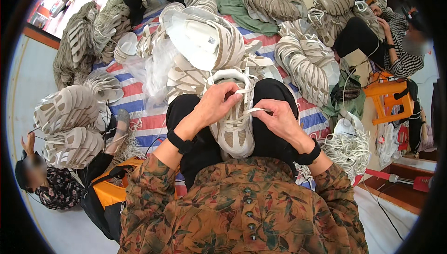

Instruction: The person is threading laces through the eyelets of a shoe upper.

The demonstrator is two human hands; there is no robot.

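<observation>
A beige and white shoe upper (235,138) rests between my knees, its toe toward me and its collar pointing away. My left hand (218,104) is closed at the upper's throat, thumb and fingers pinched on the lace near the eyelets. Just right of the upper, my right hand (281,120) pinches a flat white shoelace (251,111) that runs across to the lacing. Part of the lace rows shows below the hands. Beyond the collar lies a stack of nested uppers (228,39) with a pale lining facing up.
Bundles of uppers (302,63) lie around on a striped sheet (135,88). White laces (349,154) are heaped at right, near an orange stool (389,98). A clear plastic bag (160,70) sits left of the stack. Co-workers (60,186) sit left, right and at the far side.
</observation>
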